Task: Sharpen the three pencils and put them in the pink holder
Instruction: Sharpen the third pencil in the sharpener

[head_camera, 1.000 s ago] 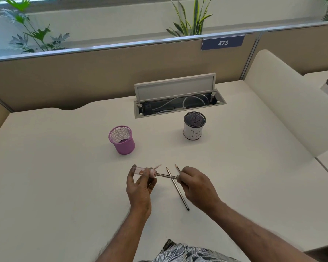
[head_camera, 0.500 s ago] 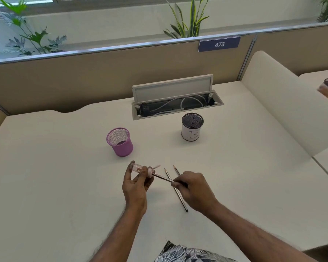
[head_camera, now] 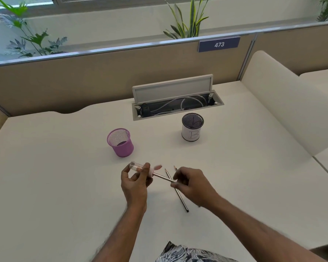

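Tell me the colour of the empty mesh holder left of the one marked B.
Pink-purple holder, head view.

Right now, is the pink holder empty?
Empty, as far as shows: the upright pink holder has bare mesh and base inside, no pencils.

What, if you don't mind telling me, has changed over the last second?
Very little. The left hand still holds the sharpener, and the right hand still holds the pencil in it; the pencil has tipped slightly, its right end now lower. Nothing was taken or let go. Two pencils stay on the desk; the pink holder remains empty.
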`<action>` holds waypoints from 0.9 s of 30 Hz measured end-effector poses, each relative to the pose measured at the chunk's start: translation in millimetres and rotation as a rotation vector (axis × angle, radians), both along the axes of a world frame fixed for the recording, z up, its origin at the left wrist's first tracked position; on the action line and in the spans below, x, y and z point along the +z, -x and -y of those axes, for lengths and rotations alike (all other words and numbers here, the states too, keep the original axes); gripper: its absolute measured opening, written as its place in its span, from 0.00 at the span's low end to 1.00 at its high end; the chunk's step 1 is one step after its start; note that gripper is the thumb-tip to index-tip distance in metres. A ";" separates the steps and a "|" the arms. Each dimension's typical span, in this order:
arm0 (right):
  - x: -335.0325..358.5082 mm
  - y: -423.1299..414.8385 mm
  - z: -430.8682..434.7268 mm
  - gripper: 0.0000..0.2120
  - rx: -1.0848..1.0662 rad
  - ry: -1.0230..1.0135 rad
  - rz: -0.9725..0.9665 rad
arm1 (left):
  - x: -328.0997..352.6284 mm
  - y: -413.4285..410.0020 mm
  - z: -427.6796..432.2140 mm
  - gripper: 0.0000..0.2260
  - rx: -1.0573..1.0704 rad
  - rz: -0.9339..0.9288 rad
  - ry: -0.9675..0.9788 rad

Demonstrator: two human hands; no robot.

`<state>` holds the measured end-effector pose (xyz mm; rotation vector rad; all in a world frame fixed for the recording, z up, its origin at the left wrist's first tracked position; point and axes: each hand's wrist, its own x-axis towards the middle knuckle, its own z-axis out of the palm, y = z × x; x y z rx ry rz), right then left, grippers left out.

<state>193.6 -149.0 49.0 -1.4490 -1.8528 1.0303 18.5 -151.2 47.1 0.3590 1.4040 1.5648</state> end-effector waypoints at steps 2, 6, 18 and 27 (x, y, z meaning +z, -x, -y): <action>-7.5 0.1 4.1 0.04 0.042 -0.346 0.209 | 1.3 -5.4 0.1 0.22 0.048 -0.054 0.026; -22.9 1.2 8.0 0.08 0.024 -0.691 0.409 | 1.9 -16.8 1.9 0.23 0.146 -0.041 0.048; -9.1 -0.1 5.1 0.02 -0.024 -0.323 0.054 | 2.8 -15.1 -0.8 0.21 0.002 0.113 -0.045; 22.0 -14.3 -11.6 0.06 -0.001 0.590 -0.371 | 3.6 -3.3 -2.2 0.18 -0.247 0.233 -0.133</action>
